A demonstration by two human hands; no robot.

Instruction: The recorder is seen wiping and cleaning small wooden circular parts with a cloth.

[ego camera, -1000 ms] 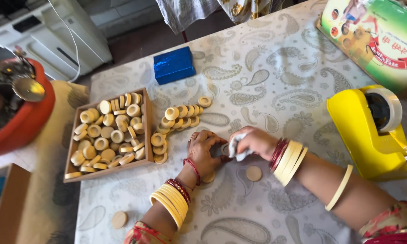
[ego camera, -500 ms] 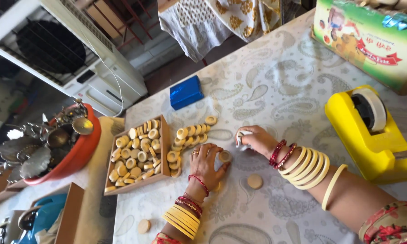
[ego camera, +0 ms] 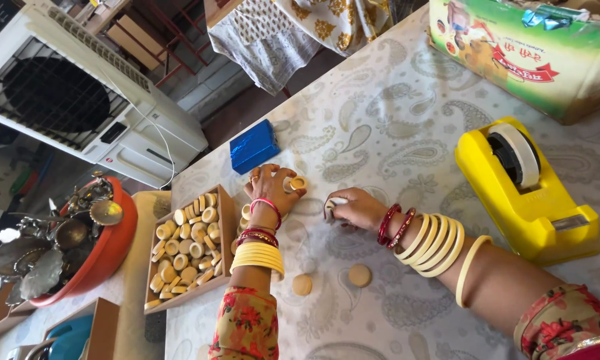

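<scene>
Nearby, blue packet [ego camera: 254, 146] above left hand [ego camera: 271, 190]

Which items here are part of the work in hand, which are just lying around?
In hand: left hand grips small cream rolls; right hand on a whitish roll; wooden tray of like rolls; two loose discs.

Lying about: yellow tape dispenser; blue box; green package; red bowl of metalware.

Floral red sleeves [ego camera: 247, 323], cream bangles [ego camera: 257, 257] and red bangles [ego camera: 395, 226] at both wrists.
</scene>
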